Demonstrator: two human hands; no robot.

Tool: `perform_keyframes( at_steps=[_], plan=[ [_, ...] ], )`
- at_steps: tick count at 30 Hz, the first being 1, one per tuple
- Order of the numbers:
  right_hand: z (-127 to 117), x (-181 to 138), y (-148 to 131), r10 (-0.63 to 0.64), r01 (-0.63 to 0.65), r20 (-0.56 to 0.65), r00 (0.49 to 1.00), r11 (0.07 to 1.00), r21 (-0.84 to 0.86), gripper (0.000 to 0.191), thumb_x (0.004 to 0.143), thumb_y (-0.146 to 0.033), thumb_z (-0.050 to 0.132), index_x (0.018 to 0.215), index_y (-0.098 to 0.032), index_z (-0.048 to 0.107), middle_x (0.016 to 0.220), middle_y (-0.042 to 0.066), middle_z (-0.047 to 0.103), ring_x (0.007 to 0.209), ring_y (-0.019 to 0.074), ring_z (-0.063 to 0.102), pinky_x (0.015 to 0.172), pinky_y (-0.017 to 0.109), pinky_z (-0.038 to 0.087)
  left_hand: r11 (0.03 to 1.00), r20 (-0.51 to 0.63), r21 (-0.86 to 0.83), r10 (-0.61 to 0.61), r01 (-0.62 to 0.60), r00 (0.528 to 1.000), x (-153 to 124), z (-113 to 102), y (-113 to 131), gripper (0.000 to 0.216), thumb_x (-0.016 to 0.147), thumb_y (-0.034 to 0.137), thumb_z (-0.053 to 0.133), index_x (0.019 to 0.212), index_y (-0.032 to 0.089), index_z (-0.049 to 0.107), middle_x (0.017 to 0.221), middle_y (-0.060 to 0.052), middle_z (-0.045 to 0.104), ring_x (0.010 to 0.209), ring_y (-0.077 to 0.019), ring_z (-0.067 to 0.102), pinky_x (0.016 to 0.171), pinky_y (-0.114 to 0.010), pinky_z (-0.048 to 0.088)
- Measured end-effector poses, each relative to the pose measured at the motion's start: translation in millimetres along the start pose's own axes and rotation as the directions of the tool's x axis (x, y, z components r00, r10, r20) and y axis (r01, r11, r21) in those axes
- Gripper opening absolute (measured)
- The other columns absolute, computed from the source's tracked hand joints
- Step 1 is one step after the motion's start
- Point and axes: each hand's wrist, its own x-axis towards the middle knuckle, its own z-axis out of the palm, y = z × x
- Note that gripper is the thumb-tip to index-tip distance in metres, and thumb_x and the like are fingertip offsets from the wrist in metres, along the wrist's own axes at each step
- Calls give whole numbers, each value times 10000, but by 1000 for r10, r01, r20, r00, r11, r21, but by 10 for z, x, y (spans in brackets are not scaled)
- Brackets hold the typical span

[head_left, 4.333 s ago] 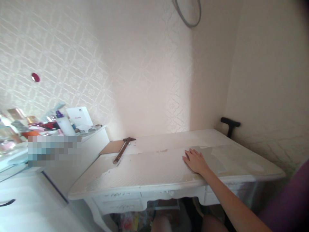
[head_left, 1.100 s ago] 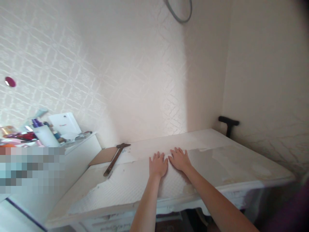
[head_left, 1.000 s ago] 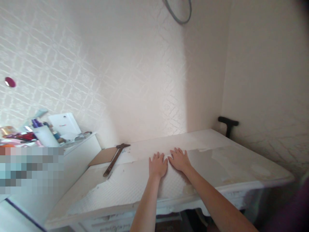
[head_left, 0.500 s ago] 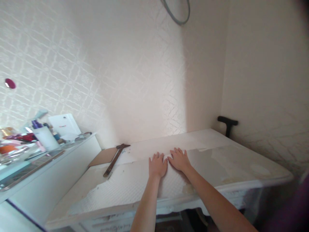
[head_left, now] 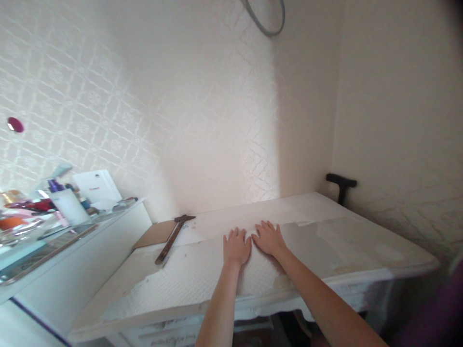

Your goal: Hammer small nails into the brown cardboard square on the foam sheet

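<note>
My left hand (head_left: 236, 248) lies palm down with fingers spread on the worn white tabletop (head_left: 197, 270). Close beside it on the right, my right hand (head_left: 269, 239) rests flat too, its fingers apart and its thumb near the left thumb. Nothing shows in either hand; the surface beneath the palms is hidden. To the left of my hands lies a hammer (head_left: 171, 241) with a wooden handle and a dark head. A few tiny metallic bits lie by its head, too small to name. A brown flat board (head_left: 154, 234) lies just left of the hammer.
A white cabinet (head_left: 104, 262) on the left carries a white cup (head_left: 69, 207), a white box (head_left: 97, 187) and assorted small items. At the right wall, a black T-shaped handle (head_left: 341, 183) rises behind the table. A grey cable loop (head_left: 269, 33) hangs above.
</note>
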Motion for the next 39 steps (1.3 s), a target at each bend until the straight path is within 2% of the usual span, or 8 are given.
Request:
perform_keyframes(
  at_steps=[39],
  plan=[
    [2, 6, 0, -3, 3, 1, 1000, 1000, 5, 563, 910, -452, 336, 1360, -144, 473, 1483, 165, 353, 1372, 322, 252, 1082, 542, 117, 1000, -24, -10, 3, -3, 1000, -2, 10, -12, 517, 934, 449, 251, 1339, 218, 475, 1464, -95, 414, 1367, -261, 338, 1119, -502, 236]
  ],
)
